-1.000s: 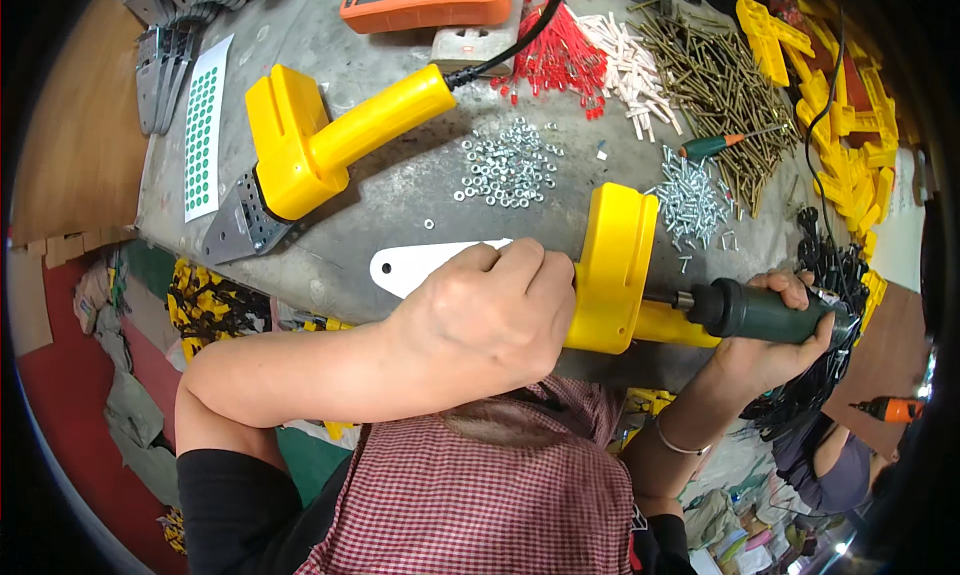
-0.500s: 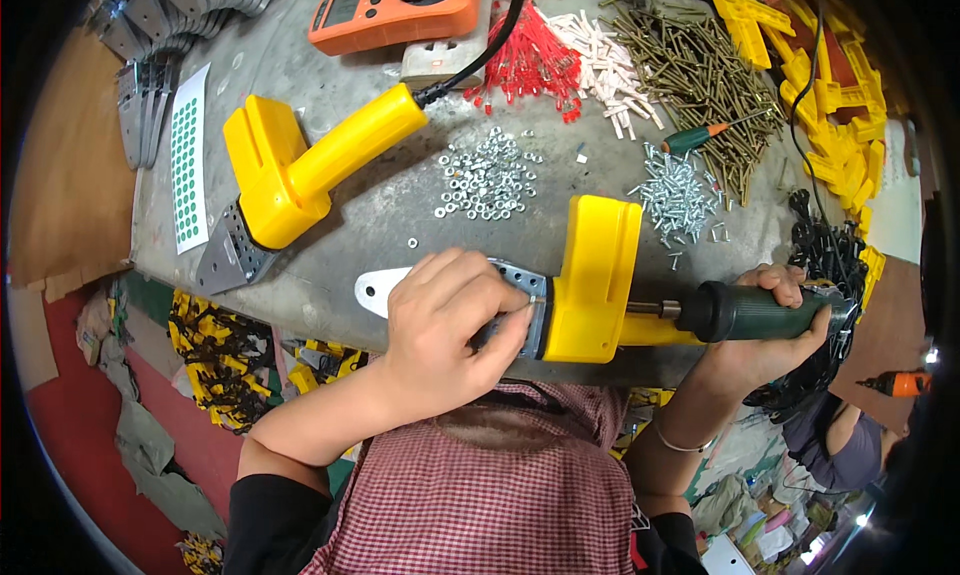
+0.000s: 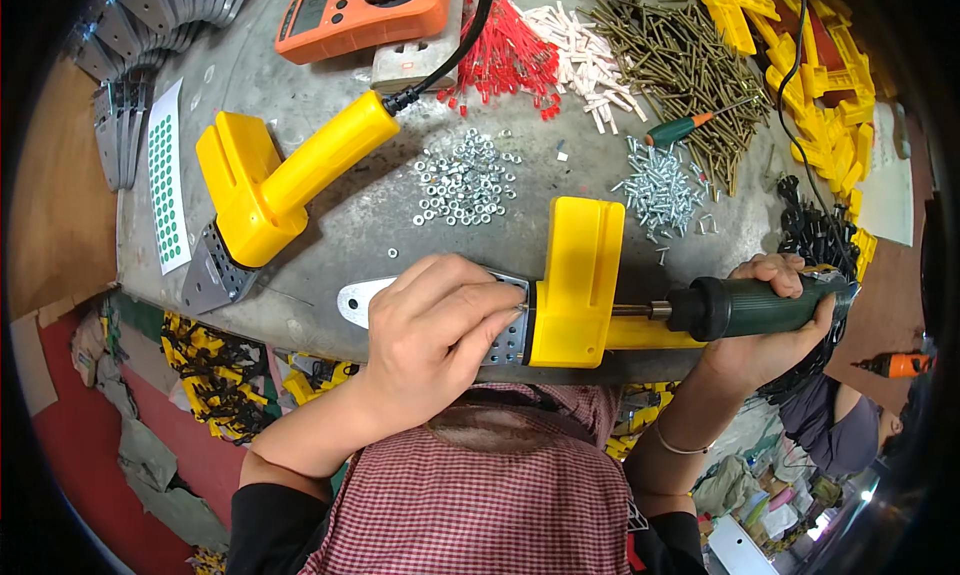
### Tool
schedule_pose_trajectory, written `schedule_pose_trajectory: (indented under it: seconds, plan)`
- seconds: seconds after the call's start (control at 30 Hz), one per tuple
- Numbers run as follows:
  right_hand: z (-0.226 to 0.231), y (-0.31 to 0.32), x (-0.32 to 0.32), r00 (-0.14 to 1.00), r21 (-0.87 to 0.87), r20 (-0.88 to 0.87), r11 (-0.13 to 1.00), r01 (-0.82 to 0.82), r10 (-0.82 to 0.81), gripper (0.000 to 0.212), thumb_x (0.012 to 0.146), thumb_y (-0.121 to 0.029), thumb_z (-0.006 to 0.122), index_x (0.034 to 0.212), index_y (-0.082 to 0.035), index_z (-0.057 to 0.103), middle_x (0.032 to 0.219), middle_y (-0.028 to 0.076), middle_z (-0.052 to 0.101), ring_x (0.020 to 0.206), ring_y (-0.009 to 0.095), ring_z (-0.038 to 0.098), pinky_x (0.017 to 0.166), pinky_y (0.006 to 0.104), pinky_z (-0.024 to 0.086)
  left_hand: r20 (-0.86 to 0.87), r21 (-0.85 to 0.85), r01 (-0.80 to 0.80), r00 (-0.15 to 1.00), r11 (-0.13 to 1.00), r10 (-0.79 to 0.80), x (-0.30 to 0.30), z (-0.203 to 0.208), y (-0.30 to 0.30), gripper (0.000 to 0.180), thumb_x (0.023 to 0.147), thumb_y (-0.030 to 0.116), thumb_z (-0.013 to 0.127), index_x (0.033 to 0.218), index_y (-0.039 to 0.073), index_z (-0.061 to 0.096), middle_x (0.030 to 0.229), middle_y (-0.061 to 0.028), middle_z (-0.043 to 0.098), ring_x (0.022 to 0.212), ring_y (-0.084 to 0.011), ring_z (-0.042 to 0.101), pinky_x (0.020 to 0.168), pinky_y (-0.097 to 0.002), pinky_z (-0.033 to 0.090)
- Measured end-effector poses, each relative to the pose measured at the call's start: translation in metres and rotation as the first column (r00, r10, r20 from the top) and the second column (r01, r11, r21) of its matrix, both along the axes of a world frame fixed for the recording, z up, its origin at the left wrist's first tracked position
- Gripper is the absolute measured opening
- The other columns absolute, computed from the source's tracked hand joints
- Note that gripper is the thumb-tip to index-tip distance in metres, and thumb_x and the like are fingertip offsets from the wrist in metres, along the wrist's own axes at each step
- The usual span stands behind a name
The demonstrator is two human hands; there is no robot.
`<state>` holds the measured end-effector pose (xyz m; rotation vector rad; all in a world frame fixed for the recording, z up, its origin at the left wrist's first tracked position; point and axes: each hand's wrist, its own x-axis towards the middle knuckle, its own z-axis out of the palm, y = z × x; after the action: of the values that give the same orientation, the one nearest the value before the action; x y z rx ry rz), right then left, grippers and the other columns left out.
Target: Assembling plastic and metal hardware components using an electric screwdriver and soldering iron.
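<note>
A yellow pipe welding iron [image 3: 577, 285] lies across the table's near edge, its silver metal plate pointing left and its handle right. Over the plate bends my left hand [image 3: 435, 330], thumb and forefinger pinched at the perforated bracket [image 3: 512, 343] beside the yellow housing; anything small between the fingertips is hidden. My right hand [image 3: 775, 325] is wrapped round a dark green electric screwdriver [image 3: 750, 307], held level above the handle. Its thin bit runs left to the housing's right side, where the tip is out of sight.
A second yellow iron [image 3: 265, 190] with a black cord lies left. Behind are nuts [image 3: 465, 180], small screws [image 3: 660, 190], long screws [image 3: 680, 75], red lamps [image 3: 510, 55], white sleeves [image 3: 590, 65], a small screwdriver [image 3: 678, 130] and an orange multimeter [image 3: 365, 15]. A sticker sheet [image 3: 168, 180] lies far left.
The whole view has shifted slightly, so the table's things sit further left. The electric screwdriver has drawn back a little from the housing, showing more of its bit. Both hands keep their holds.
</note>
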<state>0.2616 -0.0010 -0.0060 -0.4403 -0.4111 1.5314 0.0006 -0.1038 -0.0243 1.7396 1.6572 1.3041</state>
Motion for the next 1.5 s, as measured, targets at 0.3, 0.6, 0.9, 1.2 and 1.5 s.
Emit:
schedule_pose_trajectory:
  seconds: [0.3,0.6,0.9,1.2,1.5]
  plan:
    - [-0.003,0.003,0.008,0.996,-0.077,0.094,0.997,0.004,0.003,0.039,0.092,-0.036,0.054,0.102,0.001,0.048,0.076,0.003,0.050,0.074,0.016,0.055,0.081,0.0362,0.050,0.101,-0.079,0.072,0.993,0.994,-0.064,-0.004,-0.001,-0.001,0.012,0.071,0.002,0.074,0.083,0.003,0.072,0.076,-0.0078,0.065,0.068,-0.0208,0.062,0.062,-0.0310,0.048]
    - [0.003,0.003,0.001,0.995,-0.025,0.089,0.999,0.035,-0.032,0.039,0.091,-0.035,0.053,0.104,0.001,0.047,0.077,0.002,0.046,0.074,0.015,0.051,0.079,0.0346,0.048,0.065,-0.086,0.068,0.996,0.994,-0.062,-0.004,0.000,-0.001,0.013,0.071,0.001,0.073,0.083,0.001,0.071,0.079,-0.0086,0.065,0.070,-0.0209,0.062,0.062,-0.0304,0.048]
    - [0.000,-0.026,0.018,0.995,0.120,-0.071,0.991,-0.064,0.073,0.042,0.091,-0.036,0.053,0.109,0.001,0.045,0.077,0.002,0.043,0.071,0.014,0.045,0.079,0.0345,0.045,-0.335,-0.089,0.192,0.918,0.977,-0.211,-0.001,0.004,-0.009,0.062,0.070,0.034,0.078,0.119,0.001,0.059,0.117,-0.0148,0.060,0.108,-0.0345,0.057,0.092,-0.0439,0.043]
    - [-0.007,-0.026,0.020,0.997,0.083,-0.076,0.996,0.033,-0.027,0.038,0.090,-0.037,0.052,0.102,-0.002,0.044,0.075,0.001,0.043,0.069,0.014,0.045,0.077,0.0334,0.046,-0.331,-0.100,0.177,0.922,0.979,-0.201,0.004,0.008,-0.009,0.061,0.071,0.033,0.078,0.119,0.002,0.058,0.118,-0.0152,0.060,0.109,-0.0342,0.056,0.092,-0.0430,0.042]
    - [-0.007,-0.030,0.004,0.991,0.027,-0.110,0.996,0.082,-0.079,0.037,0.088,-0.037,0.053,0.100,-0.003,0.045,0.072,0.001,0.043,0.066,0.013,0.045,0.073,0.0313,0.045,-0.342,-0.092,0.171,0.920,0.981,-0.193,0.002,0.006,-0.011,0.062,0.071,0.034,0.079,0.119,0.001,0.058,0.118,-0.0150,0.059,0.109,-0.0341,0.057,0.092,-0.0433,0.042]
